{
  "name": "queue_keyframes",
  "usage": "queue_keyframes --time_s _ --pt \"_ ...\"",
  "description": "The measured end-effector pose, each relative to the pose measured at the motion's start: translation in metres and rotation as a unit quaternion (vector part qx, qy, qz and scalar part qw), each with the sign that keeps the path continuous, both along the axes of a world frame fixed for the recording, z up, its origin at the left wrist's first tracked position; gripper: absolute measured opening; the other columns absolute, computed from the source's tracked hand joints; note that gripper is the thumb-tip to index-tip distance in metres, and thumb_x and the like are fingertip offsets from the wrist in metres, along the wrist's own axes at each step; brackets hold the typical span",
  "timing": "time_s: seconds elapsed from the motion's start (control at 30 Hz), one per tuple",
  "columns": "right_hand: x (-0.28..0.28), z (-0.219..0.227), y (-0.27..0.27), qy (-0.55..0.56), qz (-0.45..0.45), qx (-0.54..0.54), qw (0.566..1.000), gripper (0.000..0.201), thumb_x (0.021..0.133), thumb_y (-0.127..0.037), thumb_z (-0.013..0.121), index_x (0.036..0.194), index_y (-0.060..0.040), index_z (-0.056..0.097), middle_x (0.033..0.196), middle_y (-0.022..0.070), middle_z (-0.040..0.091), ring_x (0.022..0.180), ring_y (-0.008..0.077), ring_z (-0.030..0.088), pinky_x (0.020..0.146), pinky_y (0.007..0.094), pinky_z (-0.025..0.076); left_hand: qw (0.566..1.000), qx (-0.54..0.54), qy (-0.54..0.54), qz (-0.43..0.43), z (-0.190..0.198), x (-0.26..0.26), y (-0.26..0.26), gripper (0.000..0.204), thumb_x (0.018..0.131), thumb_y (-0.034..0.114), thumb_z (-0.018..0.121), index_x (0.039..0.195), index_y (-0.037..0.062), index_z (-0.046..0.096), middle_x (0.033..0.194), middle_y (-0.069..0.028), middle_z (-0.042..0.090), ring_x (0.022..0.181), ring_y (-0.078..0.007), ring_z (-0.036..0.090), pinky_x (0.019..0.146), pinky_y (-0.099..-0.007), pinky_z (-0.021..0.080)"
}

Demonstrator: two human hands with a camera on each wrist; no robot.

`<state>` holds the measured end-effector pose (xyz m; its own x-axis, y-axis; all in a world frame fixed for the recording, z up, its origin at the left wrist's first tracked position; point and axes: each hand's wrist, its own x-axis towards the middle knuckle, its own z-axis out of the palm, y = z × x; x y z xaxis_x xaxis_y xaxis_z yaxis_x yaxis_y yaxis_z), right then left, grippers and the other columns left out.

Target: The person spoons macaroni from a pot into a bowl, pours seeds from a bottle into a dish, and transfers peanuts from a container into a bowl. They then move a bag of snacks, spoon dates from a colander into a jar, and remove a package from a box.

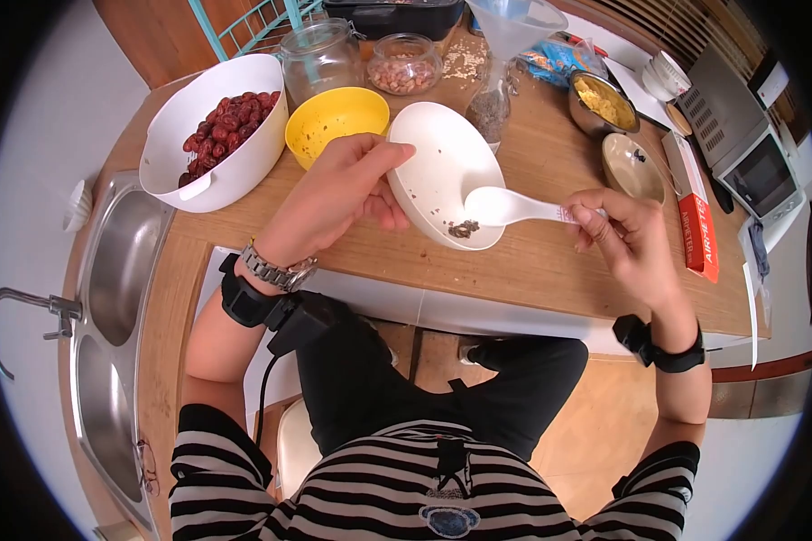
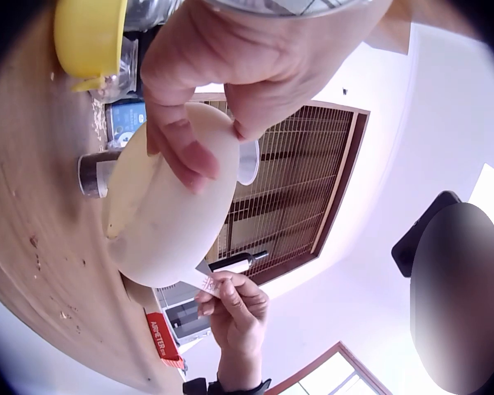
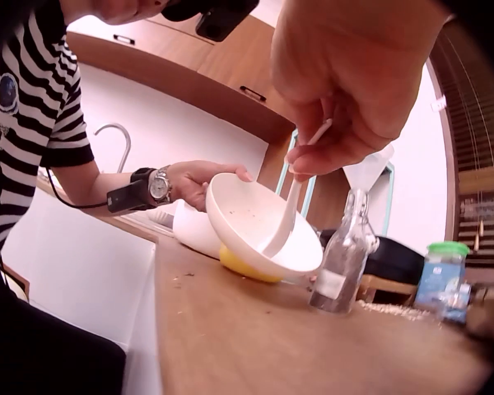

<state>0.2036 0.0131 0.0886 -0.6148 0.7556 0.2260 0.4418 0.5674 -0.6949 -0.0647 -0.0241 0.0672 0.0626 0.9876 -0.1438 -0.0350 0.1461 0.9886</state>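
My left hand grips a white bowl by its left rim, thumb on the inside edge and fingers underneath. The bowl is tilted and raised over the counter. Low inside it sits a small heap of dark seeds, with stray bits on the wall. My right hand pinches the handle of a white plastic spoon, whose scoop lies against the bowl's inner side beside the seeds. Just behind the bowl stands a glass bottle with dark contents and a clear funnel in its neck.
Left of the bowl are a yellow bowl with leftover bits and a white basket of red dates. Behind stand a glass jar and a jar of pinkish pieces. A metal bowl, a beige bowl and a red-and-white box lie right.
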Motion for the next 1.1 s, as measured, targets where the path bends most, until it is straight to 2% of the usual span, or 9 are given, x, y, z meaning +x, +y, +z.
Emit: queue_keyframes --time_s 0.03,0.1,0.13,0.2,0.33,0.63,0.77,0.97,1.1 --pt "0.001 -0.008 0.001 0.001 0.0 -0.002 1.0 0.012 0.077 -0.003 0.052 0.086 0.0034 0.056 0.068 0.0102 0.057 0.056 0.0139 0.054 0.05 0.0254 0.043 1.0 -0.002 0.014 0.005 0.0 0.0 0.001 0.031 0.083 0.024 0.045 0.095 -0.0041 0.047 0.071 -0.0087 0.058 0.05 -0.0107 0.055 0.043 -0.0172 0.043" --pt "0.002 -0.026 0.004 0.172 -0.026 -0.229 0.958 0.016 0.082 -0.008 0.048 0.088 0.005 0.056 0.069 0.0096 0.058 0.055 0.0094 0.054 0.049 0.0218 0.044 1.0 0.0 0.02 0.012 -0.001 0.001 0.0 0.031 0.082 0.024 0.047 0.091 -0.0056 0.046 0.069 -0.0105 0.057 0.05 -0.0124 0.056 0.043 -0.0183 0.044" --pt "0.001 -0.033 0.004 0.174 -0.027 -0.231 0.957 0.016 0.082 -0.008 0.048 0.088 0.005 0.056 0.069 0.0096 0.058 0.055 0.0094 0.054 0.049 0.0218 0.044 1.0 0.003 0.025 0.019 -0.002 0.001 0.0 0.031 0.081 0.023 0.049 0.087 -0.0071 0.046 0.068 -0.0123 0.056 0.049 -0.014 0.056 0.042 -0.0193 0.044" --pt "-0.002 -0.042 0.003 0.264 -0.042 -0.381 0.885 0.019 0.083 -0.011 0.048 0.089 0.0061 0.056 0.069 0.0101 0.058 0.055 0.0101 0.054 0.051 0.0196 0.046 1.0 -0.003 0.019 0.022 -0.003 0.001 -0.001 0.031 0.081 0.024 0.048 0.087 -0.0068 0.046 0.068 -0.012 0.056 0.05 -0.0141 0.056 0.043 -0.0196 0.045" --pt "-0.012 -0.043 0.005 0.32 -0.042 -0.444 0.836 0.02 0.082 -0.011 0.048 0.088 0.0062 0.056 0.069 0.0104 0.058 0.055 0.009 0.055 0.051 0.0182 0.047 1.0 0.001 -0.016 0.017 -0.001 -0.002 -0.006 0.031 0.081 0.023 0.047 0.09 -0.0065 0.046 0.07 -0.011 0.056 0.053 -0.0141 0.056 0.047 -0.0206 0.046" --pt "-0.004 0.024 0.02 0.362 0.005 -0.26 0.895 0.022 0.082 -0.01 0.045 0.094 0.0077 0.053 0.07 0.0129 0.059 0.052 0.0078 0.054 0.049 0.0163 0.046 0.998 -0.003 -0.062 -0.011 0.007 -0.015 -0.025 0.03 0.082 0.019 0.044 0.099 -0.0052 0.044 0.077 -0.0126 0.056 0.059 -0.0153 0.057 0.051 -0.022 0.047" --pt "0.001 0.068 0.029 0.405 0.01 -0.192 0.894 0.024 0.082 -0.01 0.046 0.095 0.009 0.052 0.072 0.0119 0.059 0.054 0.0069 0.054 0.053 0.013 0.047 0.997 0.018 -0.08 -0.002 0.021 -0.026 -0.034 0.028 0.082 0.018 0.044 0.097 -0.0048 0.045 0.074 -0.0123 0.056 0.057 -0.0161 0.057 0.049 -0.0224 0.048" --pt "0.001 0.11 0.062 0.424 -0.043 -0.108 0.898 0.028 0.082 -0.009 0.046 0.103 0.0105 0.046 0.08 0.0105 0.057 0.07 0.0069 0.054 0.063 0.0126 0.046 0.991 0.072 -0.039 0.109 0.069 -0.057 -0.041 0.025 0.081 0.019 0.043 0.086 -0.0051 0.047 0.065 -0.0116 0.057 0.046 -0.0161 0.055 0.041 -0.019 0.045" --pt "-0.004 0.102 0.085 0.357 -0.018 0.016 0.934 0.023 0.081 -0.01 0.049 0.095 0.0073 0.053 0.08 0.0112 0.058 0.064 0.0104 0.055 0.063 0.0204 0.048 0.98 0.135 -0.04 0.14 0.095 -0.071 -0.025 0.027 0.081 0.019 0.043 0.087 -0.0075 0.045 0.063 -0.0115 0.056 0.048 -0.0153 0.055 0.042 -0.0187 0.046"
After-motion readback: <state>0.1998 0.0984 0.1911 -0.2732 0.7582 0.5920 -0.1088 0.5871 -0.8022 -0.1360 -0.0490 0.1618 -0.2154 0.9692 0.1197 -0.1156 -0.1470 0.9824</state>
